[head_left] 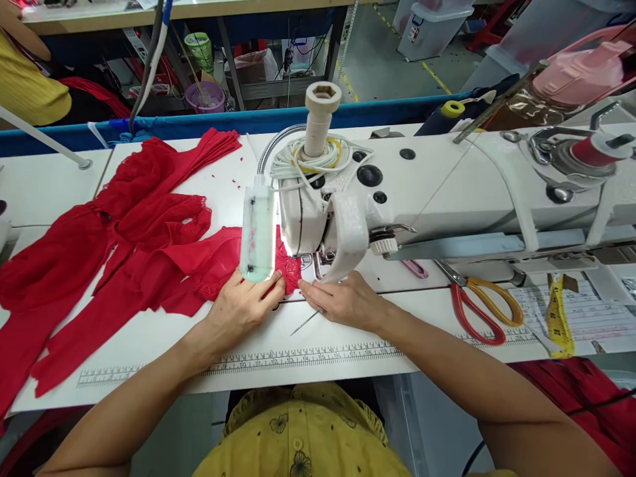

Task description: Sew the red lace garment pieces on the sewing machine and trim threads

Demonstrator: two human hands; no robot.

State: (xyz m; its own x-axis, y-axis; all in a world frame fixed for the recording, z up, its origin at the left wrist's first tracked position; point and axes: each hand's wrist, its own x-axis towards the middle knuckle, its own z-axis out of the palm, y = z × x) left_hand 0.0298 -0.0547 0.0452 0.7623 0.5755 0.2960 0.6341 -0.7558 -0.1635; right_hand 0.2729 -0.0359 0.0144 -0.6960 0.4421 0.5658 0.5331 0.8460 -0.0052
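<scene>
Red lace-trimmed fabric runs across the white table and under the presser foot of a sewing machine. My left hand lies on that fabric just left of the foot, fingers stretched out and pressing it down. At the fabric's right edge, my right hand has its thumb and forefinger pinched on the lace, close to the foot. A thin pointed metal tool sticks out from under the right hand's curled fingers. A lit lamp hangs over the work and hides part of the cloth.
Scissors with red and yellow handles lie right of my right hand. Beyond them are a yellow tape measure and written paper. A printed ruler runs along the table's front edge. Another person's yellow sleeve shows at upper left.
</scene>
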